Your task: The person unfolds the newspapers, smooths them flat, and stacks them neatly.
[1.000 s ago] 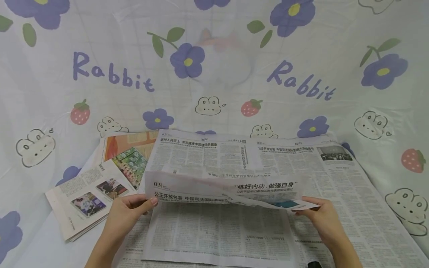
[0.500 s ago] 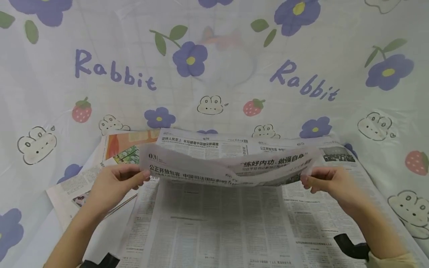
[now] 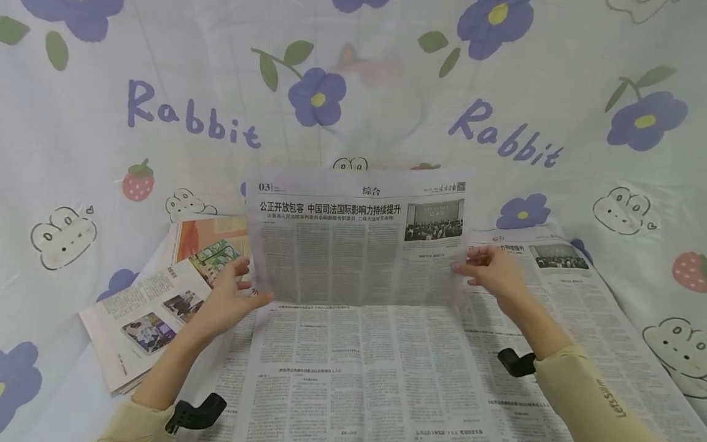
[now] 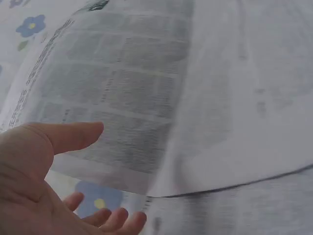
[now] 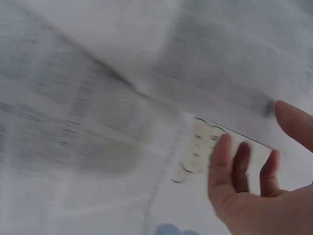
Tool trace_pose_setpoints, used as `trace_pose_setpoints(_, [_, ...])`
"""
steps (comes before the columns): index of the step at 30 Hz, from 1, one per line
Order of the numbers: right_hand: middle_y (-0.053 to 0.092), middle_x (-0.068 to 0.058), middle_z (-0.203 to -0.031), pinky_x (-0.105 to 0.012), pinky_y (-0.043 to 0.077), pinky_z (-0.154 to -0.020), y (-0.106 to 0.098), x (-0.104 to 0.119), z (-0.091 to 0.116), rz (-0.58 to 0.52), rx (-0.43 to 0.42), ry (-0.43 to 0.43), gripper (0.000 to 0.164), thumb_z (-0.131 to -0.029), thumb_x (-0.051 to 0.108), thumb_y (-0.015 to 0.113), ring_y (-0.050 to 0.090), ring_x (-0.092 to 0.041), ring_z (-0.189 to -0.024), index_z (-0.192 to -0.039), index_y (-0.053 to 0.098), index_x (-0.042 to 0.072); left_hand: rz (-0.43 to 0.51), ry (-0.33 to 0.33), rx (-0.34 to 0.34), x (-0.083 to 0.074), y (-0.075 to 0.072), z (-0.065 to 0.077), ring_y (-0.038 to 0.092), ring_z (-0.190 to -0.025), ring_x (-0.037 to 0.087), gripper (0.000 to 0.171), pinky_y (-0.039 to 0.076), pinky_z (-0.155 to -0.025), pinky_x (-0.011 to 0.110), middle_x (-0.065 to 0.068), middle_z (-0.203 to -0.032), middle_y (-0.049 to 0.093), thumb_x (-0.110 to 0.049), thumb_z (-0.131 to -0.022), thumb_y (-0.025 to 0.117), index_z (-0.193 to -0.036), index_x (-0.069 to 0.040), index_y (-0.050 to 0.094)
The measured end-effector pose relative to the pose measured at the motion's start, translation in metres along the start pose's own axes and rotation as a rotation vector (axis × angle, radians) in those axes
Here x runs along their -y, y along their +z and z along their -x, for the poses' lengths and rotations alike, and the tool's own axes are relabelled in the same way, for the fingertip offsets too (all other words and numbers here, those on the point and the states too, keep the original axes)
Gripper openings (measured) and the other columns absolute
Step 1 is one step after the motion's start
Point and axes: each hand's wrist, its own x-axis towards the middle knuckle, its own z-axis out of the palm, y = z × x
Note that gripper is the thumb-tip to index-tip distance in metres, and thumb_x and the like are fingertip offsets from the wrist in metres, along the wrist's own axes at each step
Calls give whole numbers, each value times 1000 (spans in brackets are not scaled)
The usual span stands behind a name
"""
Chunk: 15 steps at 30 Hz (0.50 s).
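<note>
A newspaper sheet (image 3: 361, 264) covered in Chinese print is bent at a crosswise crease. Its upper part stands raised, with a headline and a photo; the lower part lies flat toward me. At its left edge is my left hand (image 3: 229, 301), fingers spread and thumb near the crease. My right hand (image 3: 494, 270) is by the right edge, thumb tip at the paper. In the left wrist view, the thumb of my left hand (image 4: 29, 176) stands well apart from the fingers. The right wrist view likewise shows a gap between thumb and fingers of my right hand (image 5: 264, 191).
More newspaper (image 3: 544, 325) is spread underneath and to the right. Folded colour pages (image 3: 138, 325) lie at the left on the white surface. Behind hangs a pale sheet (image 3: 353, 80) printed with flowers, rabbits and strawberries. Each wrist carries a black mount (image 3: 201, 411).
Both hands pinched the sheet's far edge, lifted it and carried it away from me. The bent part now stands unfolded upward, and the fingers have loosened from its edges.
</note>
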Motion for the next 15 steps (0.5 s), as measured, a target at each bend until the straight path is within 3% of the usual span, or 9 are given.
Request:
trace_pose_setpoints(2, [52, -15, -105, -37, 52, -77, 11, -15, 2, 38, 38, 62, 47, -91, 22, 73, 57, -26, -90, -117, 45, -6, 29, -51, 8, 9, 7, 3, 32, -134, 45, 85, 35, -102, 59, 25, -149, 23, -28, -90, 74, -147, 1, 17])
trace_pose_setpoints(4, [51, -13, -100, -38, 49, -74, 18, -30, 5, 59, 74, 109, 45, -90, 22, 74, 56, -25, -85, -110, 42, -4, 29, -76, 26, 16, 12, 7, 33, -133, 44, 76, 34, -104, 58, 26, -146, 29, -27, -91, 73, -141, 3, 25])
trace_pose_setpoints(9, [49, -7, -85, -34, 45, -65, 21, -54, 14, 46, 65, 129, 43, -88, 22, 77, 52, -21, -75, -98, 41, 0, 34, -62, 67, 27, 18, 17, 44, -128, 40, 57, 41, -99, 53, 24, -139, 45, -24, -93, 71, -139, 0, 47])
trace_pose_setpoints(12, [50, -5, -76, -32, 44, -61, 19, -59, 19, 38, 98, 88, 37, -87, 22, 78, 49, -21, -70, -91, 48, 1, 157, -64, 102, 32, 20, 21, 50, -124, 39, 66, 48, -92, 49, 26, -141, 45, -20, -94, 70, -149, -3, 38])
trace_pose_setpoints(15, [62, -8, -83, -33, 46, -64, 14, -63, 25, 10, 189, 22, 26, -88, 19, 77, 53, -21, -75, -95, 61, -1, 315, -82, 151, 39, 22, 23, 57, -117, 36, 77, 53, -83, 45, 29, -141, 44, -13, -93, 70, -156, -7, 25])
